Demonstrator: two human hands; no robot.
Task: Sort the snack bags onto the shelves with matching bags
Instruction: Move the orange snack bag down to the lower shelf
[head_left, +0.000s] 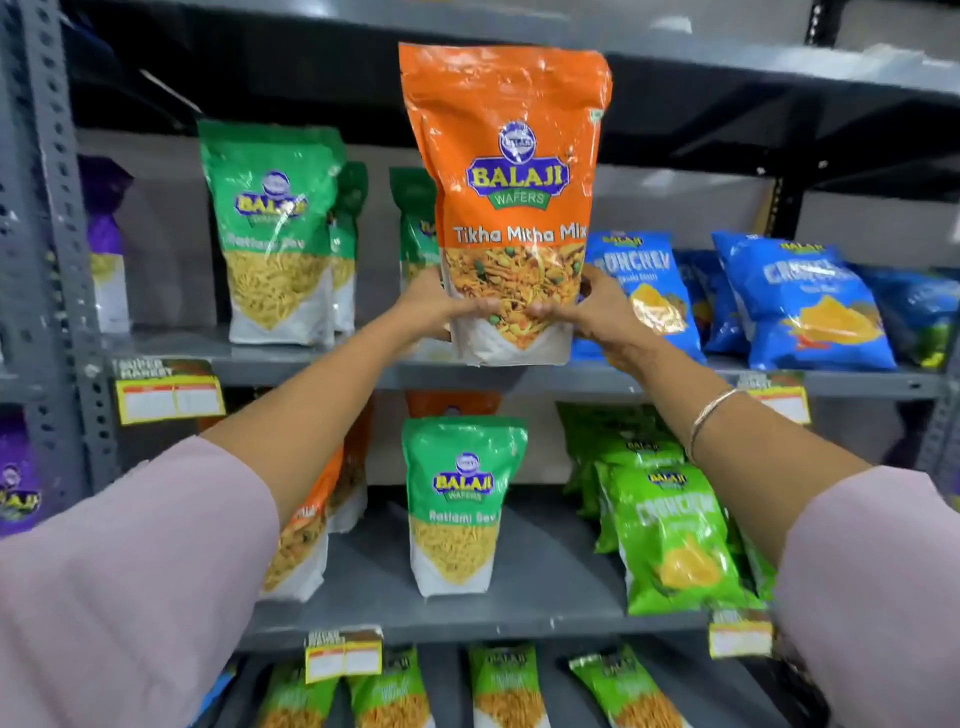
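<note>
I hold a large orange Tikha Mitha Mix bag (511, 171) upright in front of the upper shelf (311, 371). My left hand (436, 301) grips its lower left side and my right hand (597, 312) its lower right side. Behind it on that shelf stand green Ratlami Sev bags (275, 234), with blue Crunchex bags (800, 306) to the right. On the middle shelf (467, 618) a lone green Ratlami Sev bag (457, 504) stands in the centre, orange mix bags (311, 519) lean at the left behind my arm, and light green Crunchex bags (670, 530) fill the right.
Purple bags (104, 228) sit at the far left beyond the grey perforated upright (57, 208). Yellow price tags (169, 397) hang on the shelf edges. Several green bags (504, 686) line the lowest shelf. Another shelf board runs overhead.
</note>
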